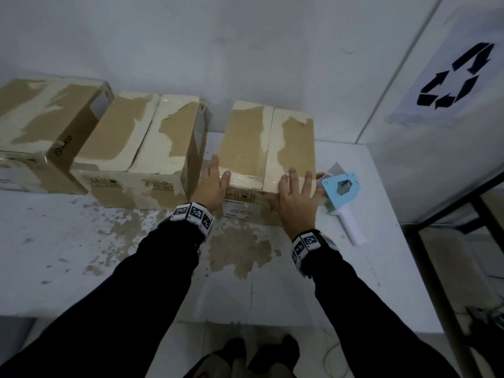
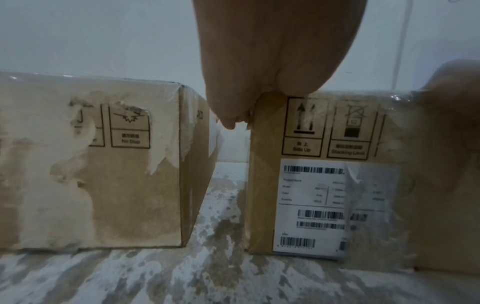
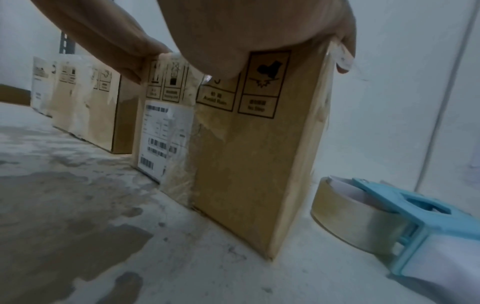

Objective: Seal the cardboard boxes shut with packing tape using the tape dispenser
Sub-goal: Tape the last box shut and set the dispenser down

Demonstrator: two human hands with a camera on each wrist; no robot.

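Worn white worktop (image 1: 81, 241) with brown patches, pale wall (image 1: 245, 50), recycling-symbol sheet (image 1: 455, 77) at right, dark metal frame (image 1: 441, 268) alongside

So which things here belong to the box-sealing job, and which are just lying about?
Part of the job:
- right-hand box, held at its near corners by the left hand and right hand
- middle box
- left box
- tape dispenser, lying on the table, untouched

Just lying about:
- recycling sign on the wall
- dark frame at right
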